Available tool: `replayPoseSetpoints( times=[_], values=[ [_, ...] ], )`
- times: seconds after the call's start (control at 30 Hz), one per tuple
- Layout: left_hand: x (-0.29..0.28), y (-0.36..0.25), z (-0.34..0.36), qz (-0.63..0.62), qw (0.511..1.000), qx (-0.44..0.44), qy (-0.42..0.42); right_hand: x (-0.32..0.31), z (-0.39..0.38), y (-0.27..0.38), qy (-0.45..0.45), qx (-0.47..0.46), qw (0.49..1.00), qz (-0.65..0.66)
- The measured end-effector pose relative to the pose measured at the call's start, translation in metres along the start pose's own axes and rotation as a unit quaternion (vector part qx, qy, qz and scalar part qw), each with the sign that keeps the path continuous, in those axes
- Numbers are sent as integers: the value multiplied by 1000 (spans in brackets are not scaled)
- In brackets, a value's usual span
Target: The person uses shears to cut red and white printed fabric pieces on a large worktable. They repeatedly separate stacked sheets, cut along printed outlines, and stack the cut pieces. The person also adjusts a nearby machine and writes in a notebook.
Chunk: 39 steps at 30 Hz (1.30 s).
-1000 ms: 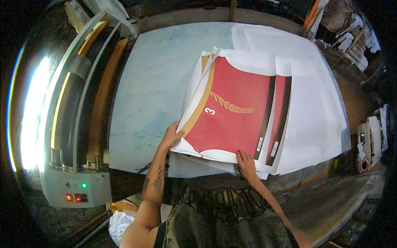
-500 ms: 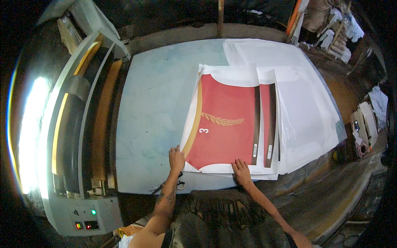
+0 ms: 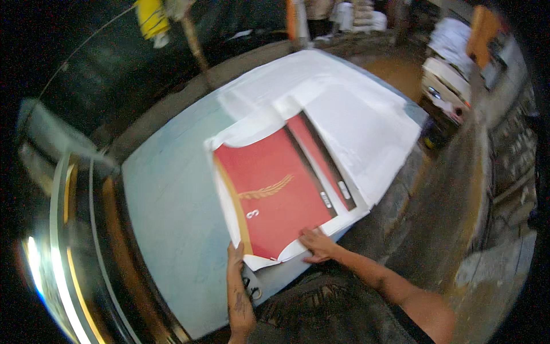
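Note:
A printed sheet (image 3: 266,189) with a red shirt-panel shape, a gold edge, a leaf motif and a dark side band lies slantwise on the table. Its white margin is lifted slightly at the near corner. My left hand (image 3: 235,255) is closed on the left edge by that corner, fingers upward. My right hand (image 3: 318,245) rests on the near margin, its fingers apart and its thumb toward me. Another printed sheet (image 3: 326,166), red and dark-banded, shows from beneath on the right. Scissors (image 3: 252,288) with dark handles lie beside my left forearm, partly hidden.
The pale blue table (image 3: 166,212) carries a pile of large white sheets (image 3: 366,137) at the far right. A roller machine (image 3: 109,258) stands along the left edge. Bundled white material (image 3: 450,46) sits beyond the right end, and yellow cloth (image 3: 152,20) hangs at the back.
The view has turned to the right, so the table and sheets appear slanted. Both hands stay at the near side of the top sheet; my right hand's fingers are more spread.

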<state>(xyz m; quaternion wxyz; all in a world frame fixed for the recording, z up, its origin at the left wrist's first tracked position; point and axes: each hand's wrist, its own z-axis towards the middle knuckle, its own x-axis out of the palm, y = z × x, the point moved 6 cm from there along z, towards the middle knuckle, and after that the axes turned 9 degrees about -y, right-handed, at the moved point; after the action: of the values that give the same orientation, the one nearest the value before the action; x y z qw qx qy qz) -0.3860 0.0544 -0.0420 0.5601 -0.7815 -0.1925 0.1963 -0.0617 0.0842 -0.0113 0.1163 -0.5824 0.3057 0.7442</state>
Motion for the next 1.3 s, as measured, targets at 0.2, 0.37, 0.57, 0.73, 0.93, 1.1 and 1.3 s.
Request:
replayPoseSetpoints(
  times=[0.2,0.37,0.57,0.73,0.93,1.1,1.3],
  values=[
    [7,-87,-27,-59,996,-47,43,-42,42,64,-58,-75,994,62],
    [11,-180,-74,-211,973,-19,-95,-143,88,67,-3,-69,988,140],
    [190,-84,-103,-313,906,-282,45,-334,216,-26,-309,-19,918,249],
    [382,-83,-109,-579,787,-200,74,-476,223,-175,-469,38,834,287],
    [415,-149,-24,-540,841,13,15,-474,111,-435,-492,202,702,473],
    [465,-88,21,-276,956,-16,-101,-314,-63,-591,-483,370,499,617],
    [487,-43,-15,-31,994,-26,-104,-191,-222,-606,-497,408,364,674]
  ],
)
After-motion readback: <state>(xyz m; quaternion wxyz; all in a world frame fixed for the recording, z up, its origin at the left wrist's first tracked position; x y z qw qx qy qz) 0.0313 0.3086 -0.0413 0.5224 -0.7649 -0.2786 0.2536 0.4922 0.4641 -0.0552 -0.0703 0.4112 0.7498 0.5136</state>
